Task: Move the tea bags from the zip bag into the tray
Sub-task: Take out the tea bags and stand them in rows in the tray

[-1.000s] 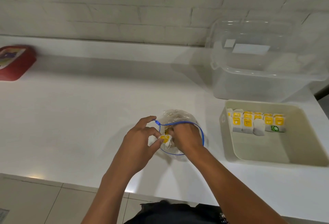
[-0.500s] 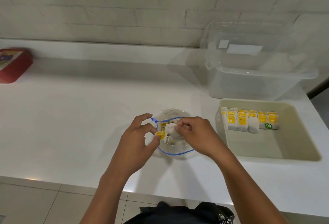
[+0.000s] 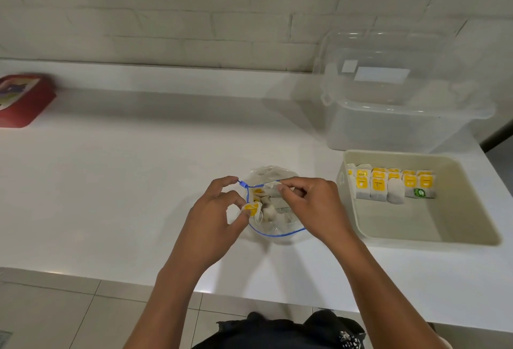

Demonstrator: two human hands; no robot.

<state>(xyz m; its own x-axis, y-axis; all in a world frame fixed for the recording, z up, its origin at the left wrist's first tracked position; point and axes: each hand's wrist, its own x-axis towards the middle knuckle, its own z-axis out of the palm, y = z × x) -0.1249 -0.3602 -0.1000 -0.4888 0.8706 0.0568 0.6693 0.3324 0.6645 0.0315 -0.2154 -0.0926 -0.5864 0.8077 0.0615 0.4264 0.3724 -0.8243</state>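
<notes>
Head view: hands [image 3: 211, 218] at zip bag [image 3: 273, 204]

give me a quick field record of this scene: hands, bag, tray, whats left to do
left hand: pinches a yellow-tagged tea bag at the bag's rim
right hand: fingers pinch a white tea bag over the bag's mouth
zip bag: open on the counter, blue zip, tea bags inside
tray: right of the bag, a row of tea bags against its far wall
clear bin: behind the tray
red container: far left
left to do: bags in the zip bag not yet moved
</notes>
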